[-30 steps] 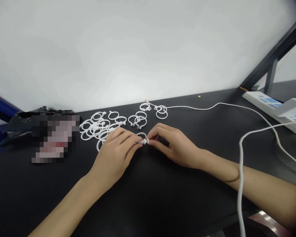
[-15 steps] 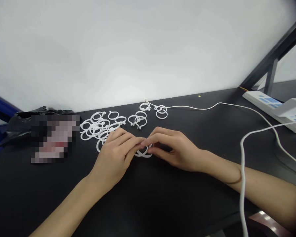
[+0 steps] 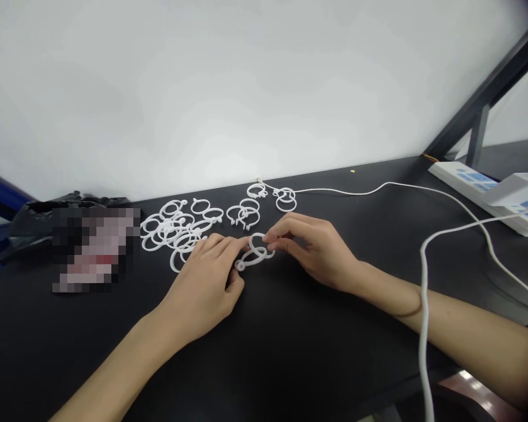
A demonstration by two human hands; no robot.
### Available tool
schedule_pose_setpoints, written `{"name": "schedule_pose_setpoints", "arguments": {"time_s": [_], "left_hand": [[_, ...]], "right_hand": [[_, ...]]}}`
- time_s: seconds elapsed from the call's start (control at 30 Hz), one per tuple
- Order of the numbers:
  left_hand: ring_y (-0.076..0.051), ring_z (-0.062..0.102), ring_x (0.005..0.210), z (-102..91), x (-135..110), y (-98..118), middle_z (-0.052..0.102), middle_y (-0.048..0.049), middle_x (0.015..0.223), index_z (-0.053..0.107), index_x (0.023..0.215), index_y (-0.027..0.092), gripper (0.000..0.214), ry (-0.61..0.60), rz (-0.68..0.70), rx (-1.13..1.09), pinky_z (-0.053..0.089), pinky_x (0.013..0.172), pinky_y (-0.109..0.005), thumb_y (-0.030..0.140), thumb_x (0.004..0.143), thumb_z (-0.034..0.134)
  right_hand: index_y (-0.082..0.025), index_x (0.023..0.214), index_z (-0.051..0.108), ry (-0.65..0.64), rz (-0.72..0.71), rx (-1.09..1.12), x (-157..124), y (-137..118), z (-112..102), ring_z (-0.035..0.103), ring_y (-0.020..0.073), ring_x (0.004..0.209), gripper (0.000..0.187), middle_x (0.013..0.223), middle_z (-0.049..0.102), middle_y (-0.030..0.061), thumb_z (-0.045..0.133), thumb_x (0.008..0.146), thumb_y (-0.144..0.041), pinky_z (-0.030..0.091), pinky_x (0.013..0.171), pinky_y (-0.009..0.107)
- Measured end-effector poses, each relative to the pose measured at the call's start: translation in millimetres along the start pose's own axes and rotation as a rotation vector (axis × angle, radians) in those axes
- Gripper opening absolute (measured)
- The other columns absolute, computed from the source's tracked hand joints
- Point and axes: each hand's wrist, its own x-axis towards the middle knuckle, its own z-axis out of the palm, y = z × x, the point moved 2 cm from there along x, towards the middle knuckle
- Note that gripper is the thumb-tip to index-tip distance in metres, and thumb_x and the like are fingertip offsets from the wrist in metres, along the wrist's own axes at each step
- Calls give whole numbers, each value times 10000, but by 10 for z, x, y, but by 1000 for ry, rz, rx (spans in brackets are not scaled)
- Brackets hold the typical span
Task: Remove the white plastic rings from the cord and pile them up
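Between my hands are white plastic rings with small eyelets, which look like curtain rings, linked or overlapping. My right hand is closed, its thumb and fingertips pinching the right edge of one curtain ring that is tilted up. My left hand is open beside the left edge of these rings, index fingertip at the rim and thumb apart below. Whether that fingertip presses on a ring, I cannot tell. Left of my left hand lies a loose pile of similar rings, partly covered by my fingers.
Beyond my hands lie small groups of rings and two or three more by a thin white cable. A thicker white cable crosses over my right forearm. A power strip is right; a black plastic bag is left.
My left thumb and fingers have parted and drawn back from the right fingertips. The right hand has raised one ring, so the rings between the hands show more fully.
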Motion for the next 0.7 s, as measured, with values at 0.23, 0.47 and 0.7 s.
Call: {"name": "schedule_pose_setpoints", "arguments": {"time_s": [0.23,0.47,0.7], "left_hand": [[-237,519,989,-8,14,-17,647,-36,1039,612,1094,212,231,-14,-14,-44,436,913,-462,191,918,464],[-244,454,1040,-13,11,-47,607,-30,1095,667,1092,272,270,-55,-36,-148,478,891,-422,180,896,508],[-233,468,917,-4,37,-74,652,-39,942,731,982,261,184,27,-13,-116,489,787,-398,271,934,553]], "right_hand": [[-189,930,670,-50,-9,-6,-21,5,32,605,79,716,43,878,678,-4,635,907,-184,463,597,175],[-178,904,652,-88,-22,34,-3,-35,8,613,81,697,20,853,686,-6,637,902,-167,476,612,183],[-188,919,654,-147,-20,90,-18,-84,7,640,89,722,22,867,700,-1,645,900,-182,501,642,187]]}}
